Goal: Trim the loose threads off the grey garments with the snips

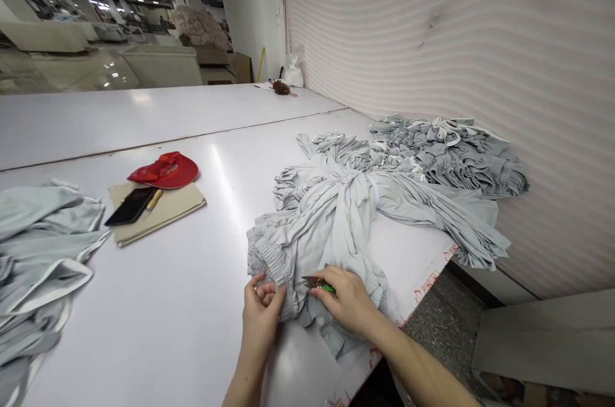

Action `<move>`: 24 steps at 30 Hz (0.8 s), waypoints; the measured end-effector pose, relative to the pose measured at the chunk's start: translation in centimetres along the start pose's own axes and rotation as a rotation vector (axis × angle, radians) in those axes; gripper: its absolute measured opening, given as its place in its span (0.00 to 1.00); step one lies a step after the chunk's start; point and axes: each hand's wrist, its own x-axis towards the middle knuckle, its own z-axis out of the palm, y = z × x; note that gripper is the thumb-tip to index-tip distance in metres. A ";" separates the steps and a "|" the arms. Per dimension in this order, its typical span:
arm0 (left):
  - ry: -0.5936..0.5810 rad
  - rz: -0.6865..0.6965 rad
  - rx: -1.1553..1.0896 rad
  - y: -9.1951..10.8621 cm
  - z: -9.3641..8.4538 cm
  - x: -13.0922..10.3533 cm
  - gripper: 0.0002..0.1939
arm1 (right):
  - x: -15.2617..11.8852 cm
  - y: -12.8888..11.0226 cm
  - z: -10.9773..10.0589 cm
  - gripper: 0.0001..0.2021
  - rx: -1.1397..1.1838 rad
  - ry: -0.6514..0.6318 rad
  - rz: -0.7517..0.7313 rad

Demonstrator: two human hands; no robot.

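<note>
Grey garments (312, 221) lie bunched on the white table, tied near the middle with a pale band (375, 189). Along the near left end of the bunch run gathered elastic edges (275, 259). My left hand (263, 304) pinches the lower part of that gathered edge between thumb and fingers. Just to its right, my right hand (342, 297) holds small thread snips (321, 283) with a green part showing; their dark blades point left over the cloth. The cloth partly hides the fingertips of my left hand.
More grey garments (471, 157) are heaped at the back right by a striped sheet. At left, a red cap (168, 170), a phone (131, 206) and a wooden-handled tool (154, 199) rest on folded tan material (177, 215). White-edged grey cloth (43, 253) lies far left.
</note>
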 end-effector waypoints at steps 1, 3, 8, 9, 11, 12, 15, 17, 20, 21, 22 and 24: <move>-0.037 -0.073 -0.124 0.0 0.0 -0.1 0.32 | -0.2 0.1 0.0 0.08 0.010 0.002 -0.006; -0.078 -0.202 -0.294 0.4 -0.3 -0.3 0.32 | -0.6 0.1 0.0 0.08 0.028 0.009 -0.039; -0.082 -0.334 -0.470 1.9 -0.6 -0.9 0.24 | -0.7 -0.4 0.4 0.07 -0.001 0.045 -0.140; -0.100 -0.342 -0.483 1.9 -0.5 -1.0 0.24 | -0.6 -0.6 0.3 0.06 0.000 0.048 -0.132; -0.135 -0.327 -0.497 1.7 -0.1 -1.4 0.25 | -0.4 -0.9 -0.1 0.05 0.040 0.067 -0.093; -0.154 -0.303 -0.500 1.5 0.1 -1.7 0.26 | -0.3 -1.1 -0.3 0.06 0.070 0.087 -0.076; -0.269 -0.271 -0.502 0.5 1.2 -2.9 0.30 | 0.0 -1.8 -0.8 0.10 0.092 0.161 -0.058; -0.365 -0.272 -0.478 -0.1 1.8 -3.6 0.32 | 0.3 -2.0 -0.8 0.15 0.013 0.187 -0.047; -0.295 -0.062 -0.213 -0.3 1.8 -3.2 0.24 | 0.7 -1.3 -0.2 0.13 -0.113 0.178 -0.025; -0.194 0.078 -0.066 -0.2 1.6 -2.6 0.20 | 0.7 -0.9 -0.1 0.13 -0.137 0.176 -0.025; -0.080 0.231 0.089 0.1 1.2 -1.7 0.16 | 0.7 -0.5 0.1 0.14 -0.156 0.180 -0.024; 0.102 0.502 0.355 0.8 0.6 0.3 0.15 | 0.4 0.3 0.3 0.16 -0.184 0.207 -0.028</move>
